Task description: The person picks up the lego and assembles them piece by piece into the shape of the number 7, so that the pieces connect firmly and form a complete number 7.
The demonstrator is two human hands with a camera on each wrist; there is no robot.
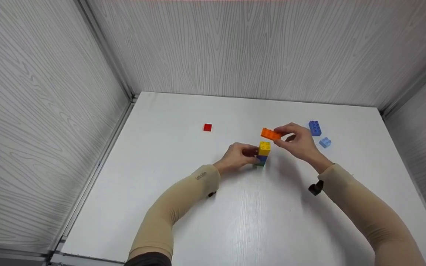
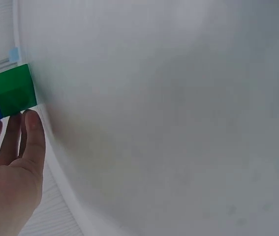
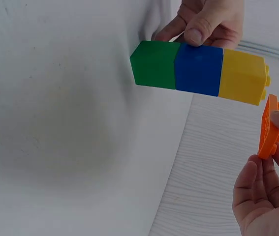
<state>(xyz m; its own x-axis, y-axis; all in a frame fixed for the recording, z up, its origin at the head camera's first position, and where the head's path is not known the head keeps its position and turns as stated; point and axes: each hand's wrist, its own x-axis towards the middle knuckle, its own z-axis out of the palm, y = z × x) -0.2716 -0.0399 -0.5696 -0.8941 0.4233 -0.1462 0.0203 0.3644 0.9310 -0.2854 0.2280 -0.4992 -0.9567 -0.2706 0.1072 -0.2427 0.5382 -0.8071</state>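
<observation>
A stack of three building blocks stands upright on the table: a green block point(image 3: 154, 65) at the bottom, a blue block point(image 3: 198, 69) in the middle and a yellow block point(image 1: 264, 148) with studs on top. My left hand point(image 1: 237, 158) grips the stack from its left side, thumb on the blue block. In my right hand point(image 1: 298, 143), an orange flat brick point(image 1: 270, 133) is pinched between thumb and fingers. The orange brick is held just above and beside the yellow block, tilted; the right wrist view shows a small gap between them.
To the left and farther back lies a red square brick point(image 1: 207, 127). Beyond my right hand lie a long blue brick point(image 1: 314, 128) and a small light blue brick point(image 1: 325, 142). Grey wood-patterned walls point(image 1: 250, 48) border the white table point(image 1: 235, 221) at the back and sides.
</observation>
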